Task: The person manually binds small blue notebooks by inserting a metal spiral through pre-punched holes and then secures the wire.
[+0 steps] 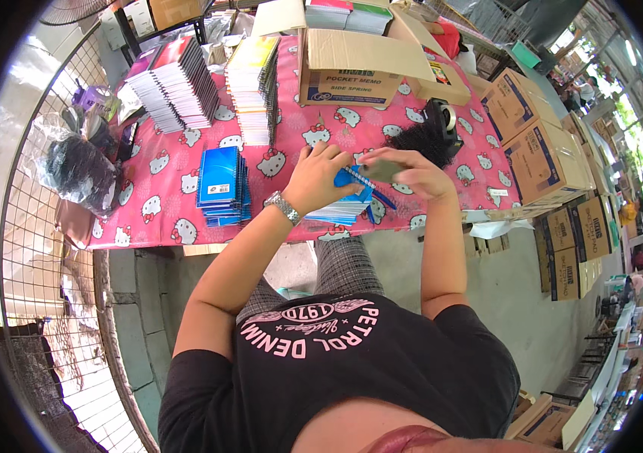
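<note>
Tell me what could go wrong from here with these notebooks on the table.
The blue notebook pile by the left hand sits near the front edge of the table, so a hard pull toward the lap could send some off.
The blurred greyish item at the right hand might slip and scuff a cover.
The tall yellow-topped stack behind could topple if an arm bumped it.

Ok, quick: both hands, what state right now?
Left hand: on a blue spiral notebook; grip cannot be told.
Right hand: closed, holding a blurred greyish object.
</note>
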### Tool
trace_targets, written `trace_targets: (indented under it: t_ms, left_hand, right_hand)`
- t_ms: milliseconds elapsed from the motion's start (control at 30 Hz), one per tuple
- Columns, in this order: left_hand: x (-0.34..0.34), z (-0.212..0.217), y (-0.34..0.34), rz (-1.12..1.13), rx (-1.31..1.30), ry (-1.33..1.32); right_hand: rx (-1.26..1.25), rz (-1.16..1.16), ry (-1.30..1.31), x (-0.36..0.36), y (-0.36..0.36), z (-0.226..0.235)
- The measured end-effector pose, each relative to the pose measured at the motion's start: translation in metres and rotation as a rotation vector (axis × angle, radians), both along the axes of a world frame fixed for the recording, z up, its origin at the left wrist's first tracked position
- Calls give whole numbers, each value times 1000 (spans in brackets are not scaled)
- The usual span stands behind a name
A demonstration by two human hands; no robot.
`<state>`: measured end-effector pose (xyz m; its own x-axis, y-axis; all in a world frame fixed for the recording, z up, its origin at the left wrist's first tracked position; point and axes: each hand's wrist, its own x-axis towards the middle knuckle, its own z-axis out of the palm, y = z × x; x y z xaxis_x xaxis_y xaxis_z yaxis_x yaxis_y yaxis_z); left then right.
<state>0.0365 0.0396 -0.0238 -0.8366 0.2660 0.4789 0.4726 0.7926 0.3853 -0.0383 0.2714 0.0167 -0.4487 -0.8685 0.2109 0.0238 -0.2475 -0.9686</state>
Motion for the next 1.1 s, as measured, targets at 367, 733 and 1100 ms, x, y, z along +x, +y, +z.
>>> trace_targets:
  t_ms: [367, 733, 1100]
  left_hand:
    - [-8, 0, -22, 75, 104, -53]
    - [-18, 0, -24, -50, 353, -209]
    - [-6, -32, -27, 156, 838, -293]
  right_hand:
    - [-76, -4, -151, -7, -15, -2]
    - [647, -615, 318, -46, 25, -81]
    - [1439, -1611, 988, 13, 49, -210]
